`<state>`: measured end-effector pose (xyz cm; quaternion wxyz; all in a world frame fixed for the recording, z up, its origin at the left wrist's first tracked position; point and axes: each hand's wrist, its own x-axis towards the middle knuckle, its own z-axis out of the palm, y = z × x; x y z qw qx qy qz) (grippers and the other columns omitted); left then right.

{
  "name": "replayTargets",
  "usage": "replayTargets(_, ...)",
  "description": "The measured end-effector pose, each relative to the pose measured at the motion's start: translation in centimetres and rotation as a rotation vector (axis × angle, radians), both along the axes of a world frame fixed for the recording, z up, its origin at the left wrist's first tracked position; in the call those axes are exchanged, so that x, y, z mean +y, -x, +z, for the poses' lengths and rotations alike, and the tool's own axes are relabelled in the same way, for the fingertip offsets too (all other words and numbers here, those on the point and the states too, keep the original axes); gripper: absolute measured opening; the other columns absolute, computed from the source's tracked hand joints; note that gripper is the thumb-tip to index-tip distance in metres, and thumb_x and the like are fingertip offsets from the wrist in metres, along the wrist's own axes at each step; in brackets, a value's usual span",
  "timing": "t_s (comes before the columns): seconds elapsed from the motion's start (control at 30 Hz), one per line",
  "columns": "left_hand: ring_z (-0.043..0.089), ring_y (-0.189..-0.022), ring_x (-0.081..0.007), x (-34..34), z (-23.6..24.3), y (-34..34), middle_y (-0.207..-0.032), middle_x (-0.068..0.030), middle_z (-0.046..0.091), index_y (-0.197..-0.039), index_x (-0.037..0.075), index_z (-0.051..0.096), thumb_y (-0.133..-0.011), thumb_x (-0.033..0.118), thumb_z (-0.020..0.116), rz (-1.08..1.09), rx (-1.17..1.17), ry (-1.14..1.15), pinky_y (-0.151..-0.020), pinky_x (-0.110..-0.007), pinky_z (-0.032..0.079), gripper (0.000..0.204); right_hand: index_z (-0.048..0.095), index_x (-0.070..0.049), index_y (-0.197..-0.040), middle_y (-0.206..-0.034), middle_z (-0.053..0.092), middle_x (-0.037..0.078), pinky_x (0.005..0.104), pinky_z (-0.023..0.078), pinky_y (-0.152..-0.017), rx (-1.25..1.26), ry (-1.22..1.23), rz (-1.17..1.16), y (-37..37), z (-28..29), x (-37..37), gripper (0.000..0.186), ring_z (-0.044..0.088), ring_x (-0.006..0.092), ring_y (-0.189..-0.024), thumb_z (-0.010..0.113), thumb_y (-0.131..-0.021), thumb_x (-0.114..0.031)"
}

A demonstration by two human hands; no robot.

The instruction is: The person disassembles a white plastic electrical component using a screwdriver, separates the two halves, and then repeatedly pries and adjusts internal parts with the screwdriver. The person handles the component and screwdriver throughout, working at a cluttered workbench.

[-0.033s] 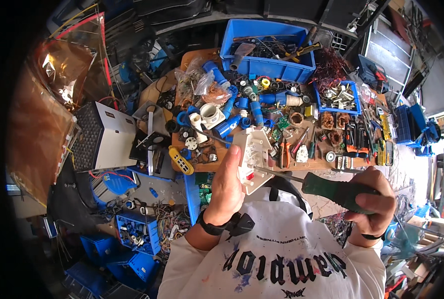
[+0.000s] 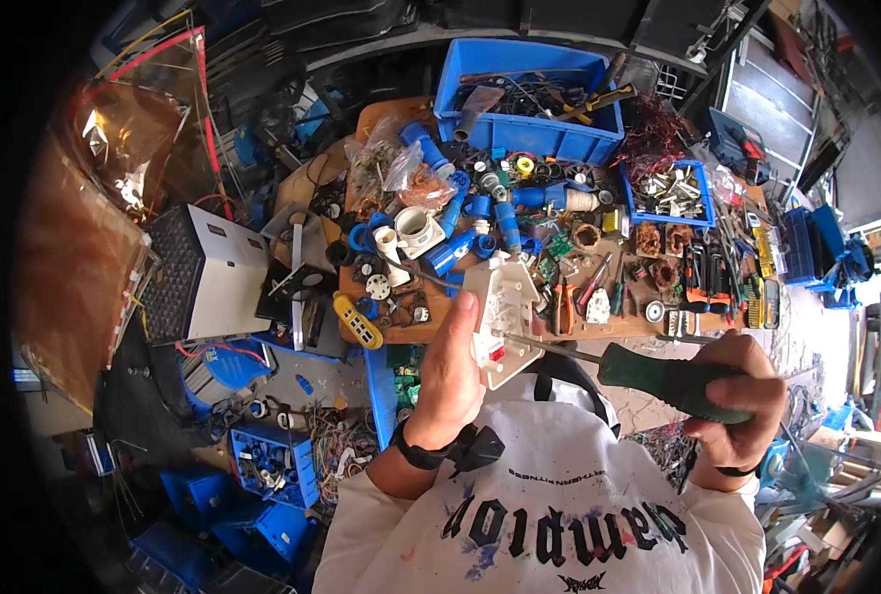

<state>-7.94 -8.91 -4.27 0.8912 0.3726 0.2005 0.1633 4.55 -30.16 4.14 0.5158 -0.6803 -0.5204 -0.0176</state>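
My left hand (image 2: 447, 368) grips an off-white plastic housing (image 2: 505, 287) along its left side, thumb pointing up. The housing is tilted, with its open inside in view; ribs, pale inner parts and a small red piece (image 2: 497, 353) show there. A screwdriver (image 2: 648, 376) with a thick dark green handle is in my right hand (image 2: 749, 401), fingers wrapped round the handle's end. Its metal shaft runs left into the housing's lower part, close to the red piece. Whether the tip touches anything inside is too small to tell.
Beyond my hands, the wooden workbench (image 2: 619, 325) carries blue connectors, pliers (image 2: 564, 307) and copper coils. Blue bins (image 2: 535, 134) stand at its back. A yellow control box (image 2: 357, 319) lies at the left edge. More blue crates (image 2: 272, 465) sit on the floor at lower left.
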Motion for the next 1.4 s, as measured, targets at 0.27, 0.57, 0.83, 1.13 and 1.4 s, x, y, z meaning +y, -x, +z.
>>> replayTargets(0.27, 0.063, -0.091, -0.0233, -1.2, -1.9, -2.1, -0.106, -0.0144, 0.062, -0.129, 0.001, 0.045, -0.097, 0.045, 0.032, 0.020, 0.080, 0.040, -0.078, -0.037, 0.054, 0.056, 0.054, 0.001, -0.101, -0.071, 0.060, 0.010, 0.0308, 0.044, -0.051, 0.052, 0.199, -0.133, -2.2, -0.3, -0.5, 0.045, 0.059, 0.0229, -0.056, 0.072, -0.080, -0.035)
replayTargets(0.57, 0.065, -0.084, -0.0247, -2.7, -1.4, -6.2, -0.101, -0.0142, 0.063, -0.125, 0.001, 0.048, -0.095, 0.050, 0.035, -0.007, 0.132, 0.091, -0.071, -0.039, 0.055, 0.059, 0.059, -0.010, -0.098, -0.077, 0.054, 0.008, 0.0321, 0.045, -0.051, -0.252, 0.084, 0.306, -9.7, 1.4, -1.1, 0.028, 0.055, 0.0211, -0.061, 0.073, -0.075, -0.018)
replayTargets(0.83, 0.064, -0.086, -0.0255, -4.9, 0.5, -10.4, -0.102, -0.0154, 0.062, -0.128, 0.002, 0.045, -0.095, 0.049, 0.032, 0.051, 0.124, 0.094, -0.073, -0.039, 0.054, 0.059, 0.047, -0.002, -0.102, -0.085, 0.060, 0.015, 0.0304, 0.048, -0.055, 0.207, -0.056, 0.134, -12.7, -0.7, -3.5, 0.062, 0.062, 0.0227, -0.067, 0.082, -0.067, -0.040)
replayTargets(1.13, 0.065, -0.086, -0.0257, -6.7, 1.7, -12.2, -0.102, -0.0142, 0.062, -0.125, 0.003, 0.048, -0.094, 0.050, 0.035, 0.137, 0.057, 0.009, -0.071, -0.041, 0.056, 0.058, 0.051, -0.003, -0.100, -0.098, 0.059, 0.016, 0.0305, 0.047, -0.069, 0.225, -0.198, 0.092, -15.1, -1.2, -4.1, 0.050, 0.058, 0.0213, -0.084, 0.084, -0.066, -0.019)
replayTargets(1.4, 0.064, -0.085, -0.0283, -7.9, 2.5, -12.8, -0.105, -0.0181, 0.061, -0.127, 0.004, 0.046, -0.095, 0.052, 0.031, 0.169, 0.051, -0.016, -0.068, -0.042, 0.056, 0.060, 0.044, -0.005, -0.098, -0.105, 0.059, 0.026, 0.0471, 0.050, -0.086, 0.491, -0.538, 0.417, -15.0, -0.6, -3.8, 0.040, 0.060, 0.0349, -0.100, 0.075, -0.073, 0.000)
